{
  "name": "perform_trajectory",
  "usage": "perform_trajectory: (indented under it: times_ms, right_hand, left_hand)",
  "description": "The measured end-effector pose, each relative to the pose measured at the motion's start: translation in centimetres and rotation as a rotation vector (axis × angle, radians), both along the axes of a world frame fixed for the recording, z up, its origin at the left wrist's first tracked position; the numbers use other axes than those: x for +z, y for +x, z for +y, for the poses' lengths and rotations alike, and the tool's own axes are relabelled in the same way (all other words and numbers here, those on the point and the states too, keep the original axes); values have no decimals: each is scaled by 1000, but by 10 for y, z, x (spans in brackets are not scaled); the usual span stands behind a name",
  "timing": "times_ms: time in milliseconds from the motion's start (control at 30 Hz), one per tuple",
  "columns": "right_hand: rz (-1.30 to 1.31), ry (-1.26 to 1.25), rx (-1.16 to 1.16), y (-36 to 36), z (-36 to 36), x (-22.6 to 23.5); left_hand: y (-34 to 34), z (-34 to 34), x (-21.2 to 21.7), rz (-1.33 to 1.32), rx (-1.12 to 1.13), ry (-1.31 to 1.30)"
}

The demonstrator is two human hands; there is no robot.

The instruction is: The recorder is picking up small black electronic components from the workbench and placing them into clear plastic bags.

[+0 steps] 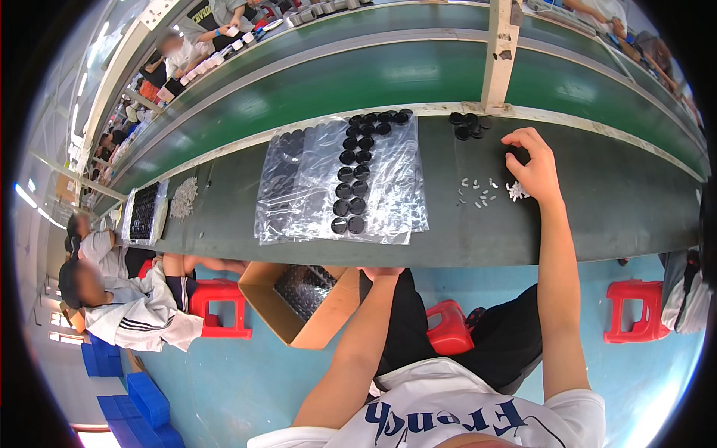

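Loosely, the right hand (532,166) curls near white bits (517,191) on the worktop (620,201) (whether gripping, I cannot tell). The left hand (382,272), partly hidden at the edge, is equally unclear.

Glare bleached the floor (614,384) at your lower right and streaked your plastic bags (393,179); fisheye distortion bowed your workbench (478,237).

The right hand (532,168), fingers (523,137) curled, is over the desk (620,198). From it, black caps (463,133) lie at ten o'clock, white pieces (516,192) at seven, clear bags (394,179) bearing more caps at nine. The left hand (381,272), partly hidden, has a carton (320,328) at eight.
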State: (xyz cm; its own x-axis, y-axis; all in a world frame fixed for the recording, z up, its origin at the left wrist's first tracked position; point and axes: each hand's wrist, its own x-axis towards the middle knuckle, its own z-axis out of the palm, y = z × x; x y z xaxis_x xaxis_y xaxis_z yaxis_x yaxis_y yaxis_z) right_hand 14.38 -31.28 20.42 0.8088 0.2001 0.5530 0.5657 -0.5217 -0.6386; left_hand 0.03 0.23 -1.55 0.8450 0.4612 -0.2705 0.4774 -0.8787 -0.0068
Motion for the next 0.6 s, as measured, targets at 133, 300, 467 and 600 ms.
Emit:
perform_trajectory:
  times_ms: [133, 300, 467, 600]
  right_hand:
    - [5, -20, -38, 1, 1, -1]
    - [-1, -28, -35, 0, 4, 2]
    - [8, -25, -42, -1, 3, 2]
    - [-3, -29, -35, -1, 3, 1]
  left_hand:
    - [2, 1, -4, 32, 2, 15]
    - [-6, 2, -16, -153, -76, 116]
    - [0, 3, -16, -74, -47, 44]
    - [-3, 1, -12, -59, -44, 48]
